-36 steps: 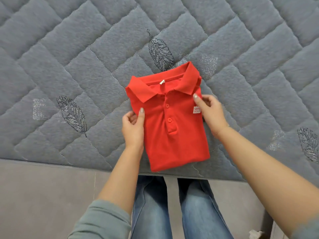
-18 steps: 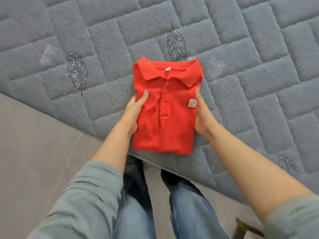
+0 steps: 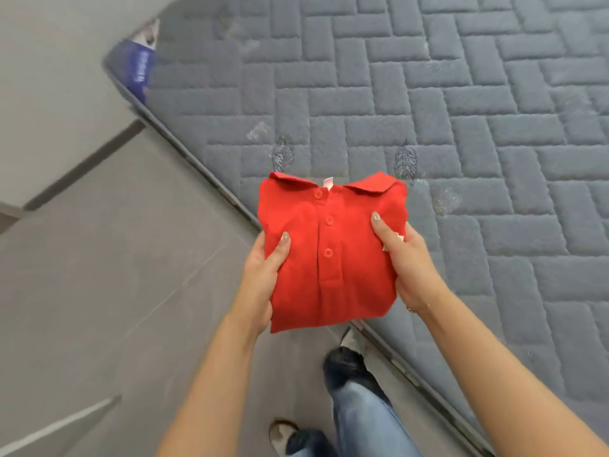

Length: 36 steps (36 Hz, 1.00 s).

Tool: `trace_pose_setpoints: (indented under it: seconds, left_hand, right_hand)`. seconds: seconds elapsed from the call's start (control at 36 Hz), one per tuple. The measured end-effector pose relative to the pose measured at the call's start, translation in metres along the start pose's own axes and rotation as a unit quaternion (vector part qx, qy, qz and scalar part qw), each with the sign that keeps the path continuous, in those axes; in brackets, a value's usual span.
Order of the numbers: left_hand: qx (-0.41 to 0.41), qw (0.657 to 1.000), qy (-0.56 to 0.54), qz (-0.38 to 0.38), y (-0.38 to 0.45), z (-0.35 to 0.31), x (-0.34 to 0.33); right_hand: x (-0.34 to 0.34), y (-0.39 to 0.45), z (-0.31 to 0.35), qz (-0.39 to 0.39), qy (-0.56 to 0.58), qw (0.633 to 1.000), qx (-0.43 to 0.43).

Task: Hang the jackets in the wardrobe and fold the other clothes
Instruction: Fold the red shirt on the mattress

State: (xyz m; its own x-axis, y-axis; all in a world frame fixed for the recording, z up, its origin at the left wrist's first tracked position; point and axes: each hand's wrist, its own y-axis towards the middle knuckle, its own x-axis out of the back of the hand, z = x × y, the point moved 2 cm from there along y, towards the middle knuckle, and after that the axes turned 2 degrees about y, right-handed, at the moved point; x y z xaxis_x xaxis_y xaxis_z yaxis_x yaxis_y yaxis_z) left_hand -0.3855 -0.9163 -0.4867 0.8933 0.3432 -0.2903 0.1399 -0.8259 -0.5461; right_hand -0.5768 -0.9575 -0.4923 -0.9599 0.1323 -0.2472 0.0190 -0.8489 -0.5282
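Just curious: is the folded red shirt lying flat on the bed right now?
No, both hands, left hand and right hand, hold the red shirt up off the bed.

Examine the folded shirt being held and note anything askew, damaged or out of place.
Nothing stands out. The red polo shirt is neatly folded, collar flat, placket buttoned, gripped at its sides by the left hand and right hand.

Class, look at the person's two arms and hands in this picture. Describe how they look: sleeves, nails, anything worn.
Both forearms are bare. The left hand and right hand wear no gloves, and the thumbnails carry a pale, neutral polish. No sleeve shows in this view. No ring or watch can be made out.
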Motion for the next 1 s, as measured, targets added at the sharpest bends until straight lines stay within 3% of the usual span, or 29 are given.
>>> trace_pose_setpoints:
  seconds: [0.19,0.33,0.47,0.69,0.83,1.0]
  left_hand:
    - [-0.116,0.986,-0.035,-0.111,-0.164,-0.073,0.093]
    - [-0.204,0.94,0.005,-0.275,-0.288,-0.121,0.161]
    - [-0.279,0.863,0.002,-0.421,-0.402,-0.158,0.204]
    - [-0.344,0.698,-0.094,-0.621,-0.559,-0.183,0.24]
    - [-0.38,0.591,-0.123,-0.701,-0.643,-0.19,0.252]
    - [-0.399,0.498,-0.1,-0.764,-0.744,-0.198,0.269]
  right_hand:
    - [-0.131,-0.124,0.026,0.148,-0.065,0.986,0.036]
    - [-0.238,-0.211,0.038,0.311,-0.118,0.942,0.051]
    - [-0.34,-0.298,0.046,0.469,-0.172,0.864,0.057]
    - [-0.469,-0.453,0.043,0.682,-0.184,0.705,0.056]
    - [-0.523,-0.553,0.032,0.771,-0.189,0.607,0.039]
    - [-0.569,-0.676,0.009,0.837,-0.159,0.523,-0.006]
